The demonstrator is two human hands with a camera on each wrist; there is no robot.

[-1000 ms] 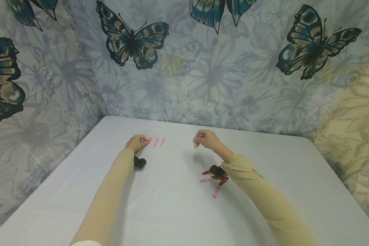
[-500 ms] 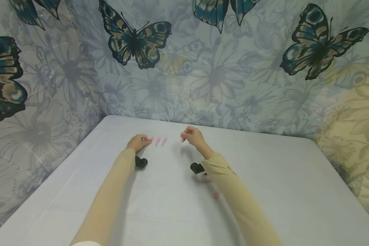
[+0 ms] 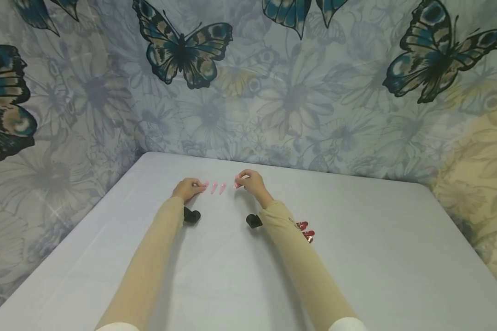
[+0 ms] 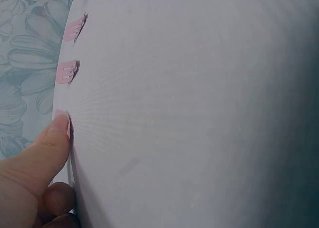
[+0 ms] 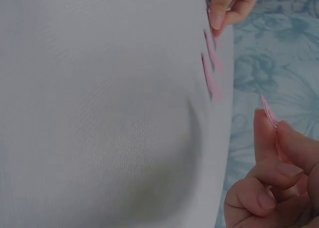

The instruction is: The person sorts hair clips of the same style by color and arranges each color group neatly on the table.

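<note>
Three pink snap hair clips lie in a row near the far edge of the white table. My left hand (image 3: pixel 186 188) pinches the leftmost clip (image 4: pixel 69 119) at the tabletop, its thumb covering most of it. Beside it lie the middle clip (image 3: pixel 214 188) and the right clip (image 3: pixel 222 188), untouched and slanting the same way. Just right of the row, my right hand (image 3: pixel 252 182) holds another pink hair clip (image 5: pixel 270 113) between thumb and forefinger, raised above the table. Its other fingers are curled in.
Several red hair clips (image 3: pixel 308 233) lie partly hidden behind my right sleeve (image 3: pixel 290 243). A black wrist camera (image 3: pixel 192 216) sits under the left wrist, and another black camera (image 3: pixel 254 221) under the right. Butterfly-printed cloth (image 3: pixel 294 105) hangs behind the table (image 3: pixel 377 257).
My right hand has moved left with its pink clip, from above the red clips to beside the row. My left hand stays on the leftmost clip.
</note>
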